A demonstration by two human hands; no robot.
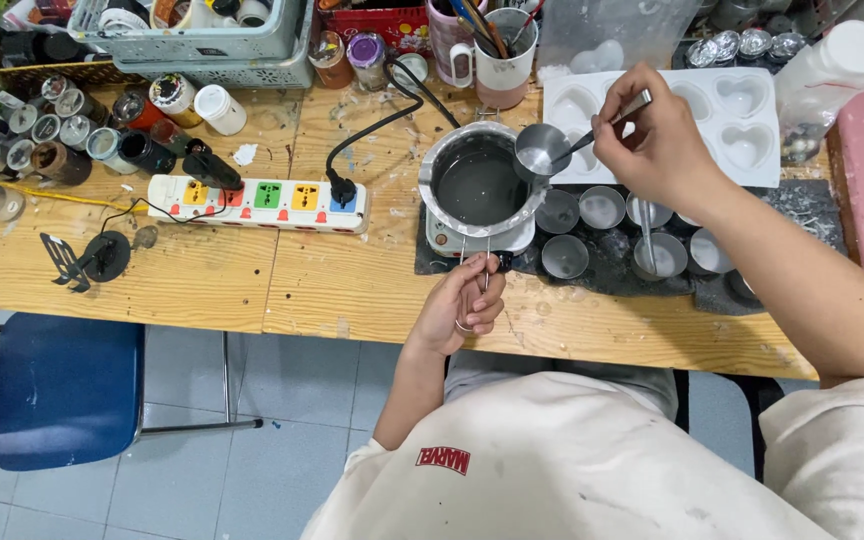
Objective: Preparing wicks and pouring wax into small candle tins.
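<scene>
Nearest to me, the person's left hand [460, 303] is curling shut around the wire handle [479, 268] of the metal pot [479, 182], resting at the front edge of the wooden surface [352, 285]. The pot is sitting on a small white heater [449, 240] and is holding a grey liquid. Just beyond, the right hand [657, 145] is gripping the thin handle of a small metal ladle [540, 151], pinching it closed between the fingers; the ladle's bowl is hovering over the pot's far rim. Under that hand, round metal cups [602, 208] are standing in rows on a dark mat [612, 270]. Behind them a white heart-shaped mould [742, 120] is lying flat. To the left, a white power strip [257, 202] is lying with a black plug in it.
</scene>
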